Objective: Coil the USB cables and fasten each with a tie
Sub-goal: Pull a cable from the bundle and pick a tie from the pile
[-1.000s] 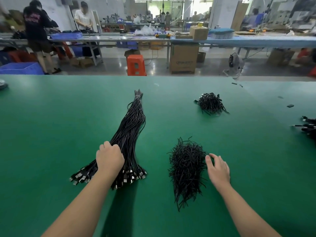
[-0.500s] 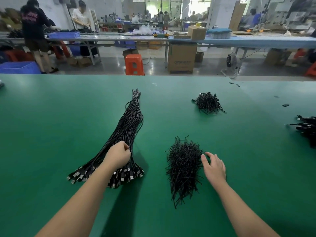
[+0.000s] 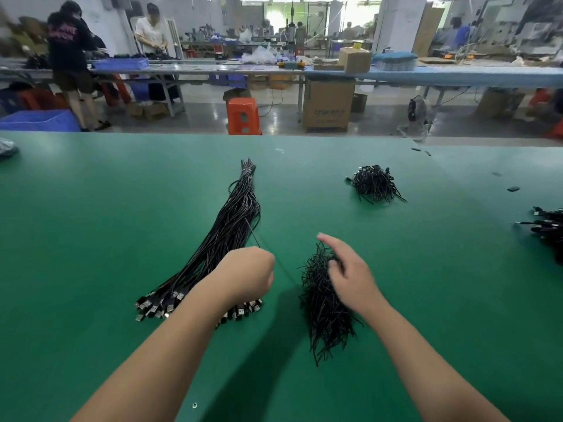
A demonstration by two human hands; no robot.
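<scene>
1. A blue plastic crate (image 3: pixel 39 120) sits at the far left, beyond the desk edge.
2. A long bundle of thin black USB cables (image 3: pixel 227 239) lies on the smooth green desk (image 3: pixel 91 239). It is bound narrow at the far end and fans out toward the person, ending in a row of metal plugs (image 3: pixel 158 304).
3. The left hand (image 3: pixel 246 277) hangs over the near part of the bundle, fingers curled into a fist. One thin cable (image 3: pixel 252 234) rises from the bundle up to that fist, so the hand appears to pinch it.
4. An orange plastic stool (image 3: pixel 243 115) stands on the shiny grey floor behind the desk, near a cardboard box (image 3: pixel 327 108).
5. A shaggy heap of short black ties (image 3: pixel 324 309) lies just right of the bundle.
6. The right hand (image 3: pixel 350 275) is over the top of the heap, blurred, forefinger stretched out and the other fingers bent down into the ties; whether it grips any, I cannot tell.
7. A smaller dark pile (image 3: pixel 373 184) lies farther back.
8. More dark cables (image 3: pixel 548 228) lie at the right edge.
</scene>
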